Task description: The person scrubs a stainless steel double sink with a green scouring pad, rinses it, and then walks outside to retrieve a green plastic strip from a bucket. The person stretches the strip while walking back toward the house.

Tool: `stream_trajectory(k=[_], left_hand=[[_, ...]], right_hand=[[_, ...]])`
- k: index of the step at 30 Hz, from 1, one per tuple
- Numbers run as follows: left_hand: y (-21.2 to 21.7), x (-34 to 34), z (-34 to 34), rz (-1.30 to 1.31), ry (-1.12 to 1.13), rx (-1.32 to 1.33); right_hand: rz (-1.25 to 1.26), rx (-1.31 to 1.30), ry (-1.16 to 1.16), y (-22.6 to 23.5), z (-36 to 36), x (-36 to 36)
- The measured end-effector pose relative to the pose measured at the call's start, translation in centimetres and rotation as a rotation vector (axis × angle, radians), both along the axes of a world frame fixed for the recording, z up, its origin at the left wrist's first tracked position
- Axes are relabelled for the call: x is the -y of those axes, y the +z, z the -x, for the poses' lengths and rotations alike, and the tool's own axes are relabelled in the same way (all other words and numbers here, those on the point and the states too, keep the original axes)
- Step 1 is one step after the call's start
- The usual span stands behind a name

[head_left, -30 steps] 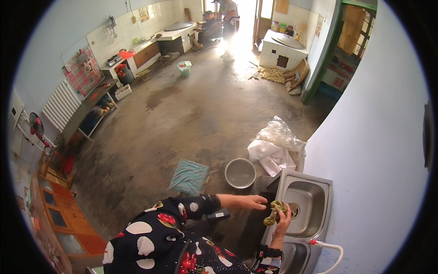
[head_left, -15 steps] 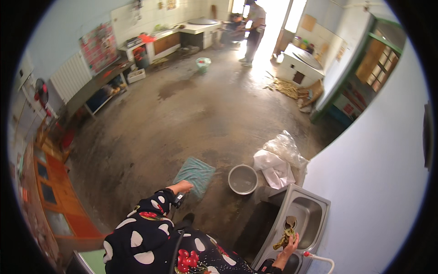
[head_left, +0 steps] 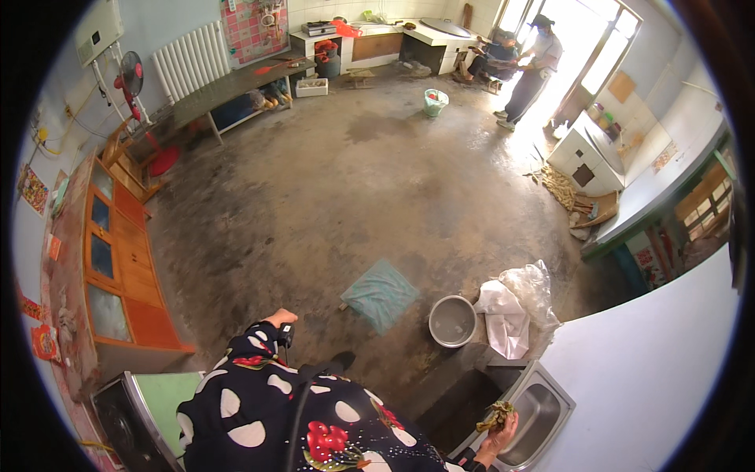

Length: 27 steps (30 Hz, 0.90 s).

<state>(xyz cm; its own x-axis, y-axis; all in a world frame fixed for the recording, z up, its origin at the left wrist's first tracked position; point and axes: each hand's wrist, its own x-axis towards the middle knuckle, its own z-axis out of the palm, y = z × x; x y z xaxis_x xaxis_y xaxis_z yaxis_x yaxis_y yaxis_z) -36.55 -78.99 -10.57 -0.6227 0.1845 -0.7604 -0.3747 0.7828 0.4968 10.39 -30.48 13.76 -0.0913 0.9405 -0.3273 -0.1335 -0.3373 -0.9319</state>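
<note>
My right hand (head_left: 501, 434) is closed around a crumpled yellow-green bundle (head_left: 495, 416); whether it is a rag or leafy vegetable I cannot tell. It is over the near edge of a steel sink (head_left: 560, 429), at the lower right. My left hand (head_left: 281, 317) is held out at the lower left, its fingers curled in and nothing visible in them. A dark device is strapped at that wrist. On the floor to its right lies a teal cloth (head_left: 381, 296), apart from the hand. A round grey basin (head_left: 453, 322) stands between the cloth and the sink.
White sheeting (head_left: 503, 318) and clear plastic (head_left: 531, 287) lie beside the basin. An orange cabinet (head_left: 130, 256) and red fan (head_left: 130, 79) line the left. Far off are a green bucket (head_left: 434, 103), a standing person (head_left: 535, 71) and a seated one (head_left: 497, 57).
My view has turned left, so the room shifts rightward in it. My left hand now appears farther from the teal cloth. The right hand keeps its hold on the yellow-green bundle.
</note>
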Motion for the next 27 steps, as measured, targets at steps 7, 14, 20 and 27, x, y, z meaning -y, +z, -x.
stream_trajectory(k=[7,14,20,27], left_hand=[[2.4,-1.4,1.4,0.012,0.218,0.183],[1.7,-4.0,4.5,-0.052,0.039,0.131],[-0.3,-5.5,5.5,-0.103,-0.053,0.13],[-1.1,-2.6,5.7,-0.126,-0.064,0.141]], right_hand=[[-0.074,0.035,0.016,1.3,2.7,0.5],[-0.064,0.033,-0.026,2.4,2.3,3.0],[-0.564,0.51,0.158,-0.2,0.2,0.9],[-0.146,0.122,-0.186,-1.1,-0.1,0.5]])
